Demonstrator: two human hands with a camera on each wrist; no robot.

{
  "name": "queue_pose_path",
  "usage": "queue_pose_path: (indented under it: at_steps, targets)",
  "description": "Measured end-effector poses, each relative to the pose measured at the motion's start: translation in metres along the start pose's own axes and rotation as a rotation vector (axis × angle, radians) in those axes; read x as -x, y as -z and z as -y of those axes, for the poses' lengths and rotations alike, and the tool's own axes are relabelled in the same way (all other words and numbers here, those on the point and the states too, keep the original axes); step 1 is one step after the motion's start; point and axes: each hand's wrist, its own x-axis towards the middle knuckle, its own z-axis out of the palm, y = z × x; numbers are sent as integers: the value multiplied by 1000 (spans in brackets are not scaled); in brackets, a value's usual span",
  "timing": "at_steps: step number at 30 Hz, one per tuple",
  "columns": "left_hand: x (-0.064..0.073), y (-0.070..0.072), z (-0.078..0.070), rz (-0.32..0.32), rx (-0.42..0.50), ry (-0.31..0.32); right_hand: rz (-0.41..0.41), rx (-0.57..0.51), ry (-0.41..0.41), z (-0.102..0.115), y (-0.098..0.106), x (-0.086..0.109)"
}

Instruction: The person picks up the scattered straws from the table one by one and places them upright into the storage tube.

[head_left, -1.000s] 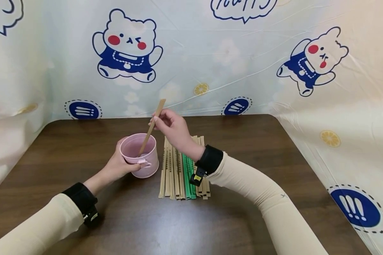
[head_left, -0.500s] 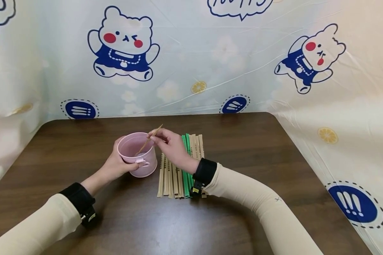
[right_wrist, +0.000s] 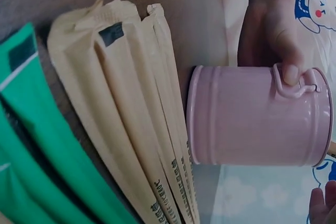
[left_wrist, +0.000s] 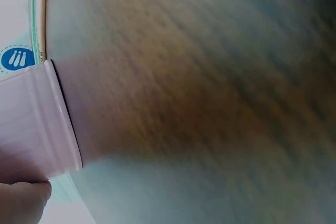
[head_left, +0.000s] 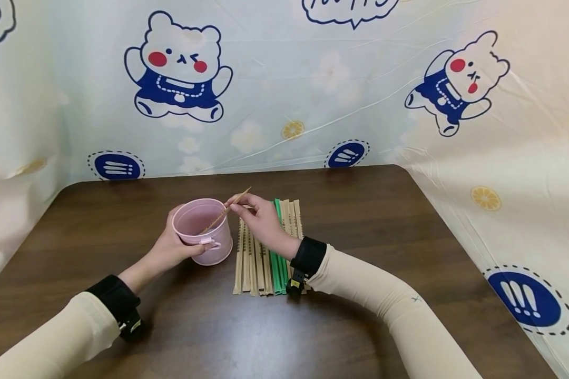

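My left hand point(head_left: 170, 243) holds a small pink bucket point(head_left: 213, 256) from its left side, the thumb over the handle loop at the front. In the right wrist view the left thumb presses by this loop on the bucket point(right_wrist: 252, 116). Between thumb and fingertips, my right hand point(head_left: 265, 223) pinches a slim paper-wrapped straw point(head_left: 215, 219). This straw slants down to the left over the rim, its lower end inside the bucket. Under and beside the right hand lies a row of paper-wrapped straws point(head_left: 251, 266), tan ones with several green wrappers point(head_left: 278, 268) among them.
The brown wooden table point(head_left: 208, 326) bears the bucket and the straw row, which lies close to the bucket's right side. A pale curtain point(head_left: 275, 68) printed with cartoon bears hangs behind the table's back edge and along its sides.
My right hand has come down beside the rim with the straw, which now leans flatter. Over the last half second it has shifted slightly right. The left hand keeps its hold on the bucket.
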Motion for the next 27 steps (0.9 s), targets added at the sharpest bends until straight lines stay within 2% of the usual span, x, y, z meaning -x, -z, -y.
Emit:
queue_pose_path:
  at_steps: [9,13,16,23,27]
  targets:
    - [1,-3,2,-25,9,-43,50,41,-15,-2,8,0]
    - [2,-3,3,-29,5,-47,80,106,-67,-4,18,-1]
    - [1,-4,2,-26,0,-39,96,146,-114,-8,28,-1]
    - [-1,-4,2,-41,24,-54,86,104,-144,-12,58,-2]
    - [-1,-3,3,-30,33,-54,72,200,-169,-11,79,-5]
